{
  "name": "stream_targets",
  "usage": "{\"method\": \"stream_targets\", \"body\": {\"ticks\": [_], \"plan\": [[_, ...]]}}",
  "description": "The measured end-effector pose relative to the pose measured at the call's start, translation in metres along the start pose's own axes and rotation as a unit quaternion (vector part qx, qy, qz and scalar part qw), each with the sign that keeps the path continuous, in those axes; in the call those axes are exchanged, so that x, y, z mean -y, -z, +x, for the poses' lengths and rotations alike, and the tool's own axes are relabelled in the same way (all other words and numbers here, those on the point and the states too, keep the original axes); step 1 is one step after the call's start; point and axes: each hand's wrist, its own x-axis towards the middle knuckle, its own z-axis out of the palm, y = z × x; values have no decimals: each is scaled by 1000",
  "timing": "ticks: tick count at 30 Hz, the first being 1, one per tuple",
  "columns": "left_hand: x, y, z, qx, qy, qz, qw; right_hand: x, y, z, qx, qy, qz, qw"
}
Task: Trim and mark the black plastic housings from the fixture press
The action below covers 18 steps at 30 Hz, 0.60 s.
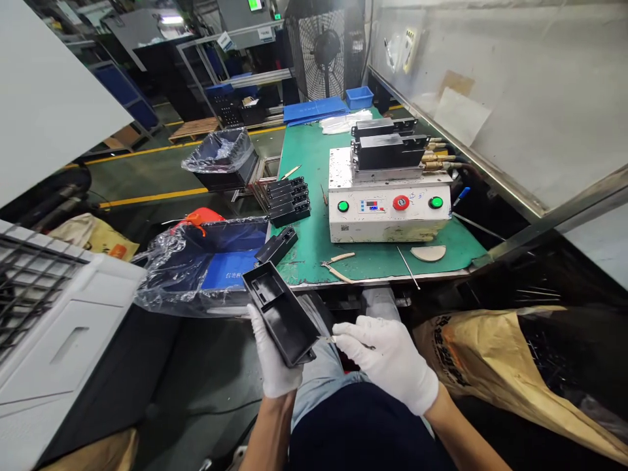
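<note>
Head view: black case [287,314] is held, hollow side up, in the gloved L hand [275,363], nearer the wearer than the control box [390,226] and off to its left. R hand [387,353], also gloved, is pinched narrow on a thin tool [328,339], type too small to tell; its tip is seen at or just beside the case's near right edge, contact can't be confirmed. Main risk, as judged: if too much push is put on the tip, the edge could be skipped off & the wall scratched, or the L hand nicked, b/c it's wrapped round the case. Case could also be dropped if that grip is relaxed, since no support is given by the bench [432,277]. Loose black part [279,245], left of the control box by the bench rim, could be knocked off by a swung case corner. Green mat [311,258] is laid under the control box; nippers [328,264], rod [408,267] & half-round piece [428,253] are set in front of it, a row of black parts [289,203] left of it, black blocks [390,152] on top. Farther left, a plastic-lined crate [184,278] is parked; behind it all, a blue tub [360,98] & big fan [326,52] are seen.
</note>
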Motion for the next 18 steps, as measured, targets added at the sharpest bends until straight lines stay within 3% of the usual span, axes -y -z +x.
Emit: {"method": "stream_targets", "body": {"ticks": [5,12,18], "plan": [[-2,-1,-2,22,32,22,999,-1,7,0,45,-1,-25,999],[-8,-5,-5,42,105,-4,994,4,10,-5,19,11,-55,998],[-11,-9,-10,43,131,-11,990,5,18,-6,52,17,-58,997]]}}
